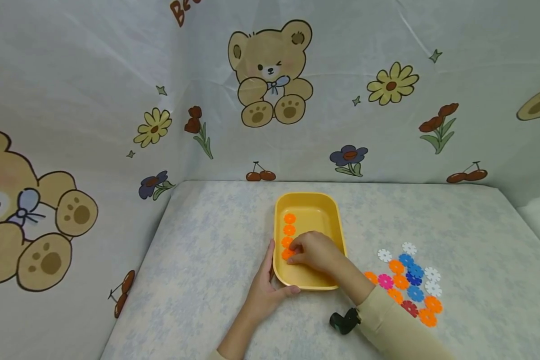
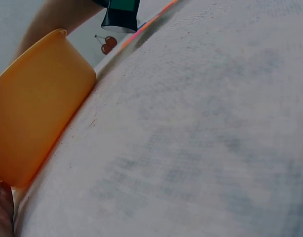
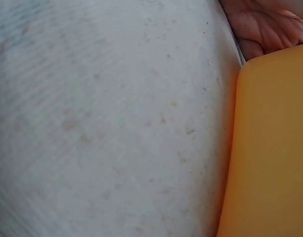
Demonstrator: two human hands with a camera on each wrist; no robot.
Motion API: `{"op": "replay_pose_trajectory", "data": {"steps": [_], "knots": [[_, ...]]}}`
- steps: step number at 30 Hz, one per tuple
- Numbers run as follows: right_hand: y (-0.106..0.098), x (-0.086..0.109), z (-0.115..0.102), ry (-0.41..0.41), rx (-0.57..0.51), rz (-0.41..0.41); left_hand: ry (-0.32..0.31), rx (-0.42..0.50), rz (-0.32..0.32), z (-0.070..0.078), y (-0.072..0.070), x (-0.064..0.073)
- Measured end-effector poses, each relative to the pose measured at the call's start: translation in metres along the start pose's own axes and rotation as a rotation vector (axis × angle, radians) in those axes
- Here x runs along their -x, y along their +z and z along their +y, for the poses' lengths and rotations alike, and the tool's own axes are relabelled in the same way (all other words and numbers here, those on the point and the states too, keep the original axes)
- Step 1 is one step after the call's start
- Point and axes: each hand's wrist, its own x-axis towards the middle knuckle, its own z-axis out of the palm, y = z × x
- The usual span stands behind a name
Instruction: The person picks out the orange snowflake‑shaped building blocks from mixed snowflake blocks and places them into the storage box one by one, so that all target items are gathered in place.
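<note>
A yellow plastic tray (image 1: 317,215) stands on the table, and several orange flower-shaped discs (image 1: 289,230) form a column along its left side. My left hand (image 1: 267,292) holds the tray's near left corner, its fingers along the left wall and its thumb by the front rim. Reaching in from the right, my right hand (image 1: 317,252) pinches the nearest orange flower disc (image 1: 287,255) of the column, low over the tray's floor. Both wrist views show the tray's outer wall (image 2: 43,103), not the discs inside it.
Right of the tray lies a loose group of flower discs: orange, white, blue (image 1: 415,293), pink (image 1: 385,281) and red (image 1: 409,308). The right forearm overlaps some of them. A black wrist camera (image 1: 344,321) sits at the right cuff. Printed cloth (image 1: 297,150) hangs behind the table.
</note>
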Motion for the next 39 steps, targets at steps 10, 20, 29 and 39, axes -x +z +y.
{"op": "replay_pose_trajectory", "data": {"steps": [10, 20, 29, 39], "knots": [[-0.003, 0.000, 0.001, 0.012, 0.042, 0.032, -0.007, 0.019, 0.003, 0.001, 0.000, -0.001], [-0.018, 0.016, -0.006, -0.039, -0.025, 0.100, -0.016, 0.002, 0.008, 0.002, 0.002, 0.000], [-0.065, 0.060, 0.027, 0.016, -0.042, 0.250, -0.008, 0.019, 0.016, 0.002, 0.001, 0.001], [-0.093, 0.116, 0.094, 0.276, 0.051, 0.166, 0.029, 0.029, 0.009, 0.000, 0.002, 0.000]]}}
